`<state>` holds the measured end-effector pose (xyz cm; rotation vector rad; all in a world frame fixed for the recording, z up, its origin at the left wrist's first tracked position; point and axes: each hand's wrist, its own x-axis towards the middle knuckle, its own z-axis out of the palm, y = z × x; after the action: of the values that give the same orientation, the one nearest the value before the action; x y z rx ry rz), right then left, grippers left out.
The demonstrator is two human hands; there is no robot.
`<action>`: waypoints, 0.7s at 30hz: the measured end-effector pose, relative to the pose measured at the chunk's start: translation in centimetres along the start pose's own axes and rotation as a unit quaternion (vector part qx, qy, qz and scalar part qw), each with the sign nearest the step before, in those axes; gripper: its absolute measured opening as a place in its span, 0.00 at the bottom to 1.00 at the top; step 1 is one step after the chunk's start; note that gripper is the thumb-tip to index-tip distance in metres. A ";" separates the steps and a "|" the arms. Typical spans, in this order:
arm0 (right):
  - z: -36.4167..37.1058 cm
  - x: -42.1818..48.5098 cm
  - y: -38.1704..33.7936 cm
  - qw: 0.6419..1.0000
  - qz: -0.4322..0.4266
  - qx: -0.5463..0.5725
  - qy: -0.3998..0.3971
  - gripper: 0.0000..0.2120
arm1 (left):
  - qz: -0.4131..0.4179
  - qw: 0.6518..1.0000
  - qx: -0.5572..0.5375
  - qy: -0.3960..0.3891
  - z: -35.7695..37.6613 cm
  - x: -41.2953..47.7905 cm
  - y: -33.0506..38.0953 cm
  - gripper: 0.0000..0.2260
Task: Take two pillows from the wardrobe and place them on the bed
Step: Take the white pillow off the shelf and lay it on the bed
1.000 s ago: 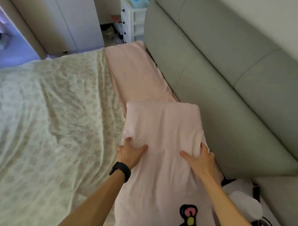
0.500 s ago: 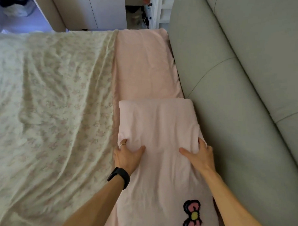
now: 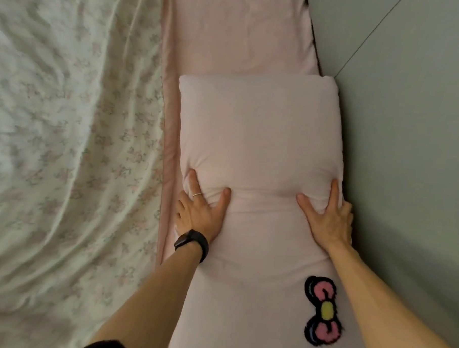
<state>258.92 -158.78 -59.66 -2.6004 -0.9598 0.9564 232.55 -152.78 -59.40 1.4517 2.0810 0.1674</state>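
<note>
I see the pink pillow [image 3: 259, 138] lying flat on the bed, on a pink sheet [image 3: 237, 34] that runs along the grey-green headboard [image 3: 409, 129]; the pillow's right edge touches the headboard. The left hand [image 3: 199, 212] lies palm down on the pillow's near left corner. Its thumb and one long finger are spread wide and nearly straight, pressing into the fabric so that a soft bulge rises between them. The other fingers lie over the pillow's left edge, where I cannot tell how they bend. That hand has a thin ring [image 3: 196, 194] on the long finger and a black watch [image 3: 192, 244] at the wrist. The right hand [image 3: 326, 220] mirrors it at the near right corner: thumb and forefinger splayed, pressing down, a fold of fabric pushed up between them, the remaining fingers squeezed between pillow and headboard. Neither hand closes round anything. Nearer me the pink fabric carries a fuzzy bow patch [image 3: 322, 310]; I cannot tell if that is a second pillow. A crumpled floral blanket [image 3: 66, 140] covers the bed to the left.
</note>
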 end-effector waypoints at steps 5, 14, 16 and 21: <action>-2.0 -2.9 -1.8 0.999 -0.002 -0.035 0.029 0.53 | 0.003 0.999 0.014 -0.028 -2.3 -1.5 0.7 0.42; 1.2 -15.5 -0.4 0.982 -0.139 -0.120 0.046 0.40 | 0.161 0.986 0.043 -0.011 -1.4 -10.2 -2.6 0.33; 2.1 -15.0 1.2 0.982 -0.118 -0.147 0.028 0.39 | 0.140 0.987 0.067 -0.032 -0.5 -10.5 -4.7 0.34; 3.3 -13.6 3.1 0.984 -0.072 -0.160 -0.012 0.40 | 0.113 0.982 0.117 -0.098 0.2 -9.9 -6.9 0.36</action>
<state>250.47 -170.01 -56.57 -2.7259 -1.3907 0.8594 229.30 -164.40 -58.58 1.7693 1.8206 -0.1333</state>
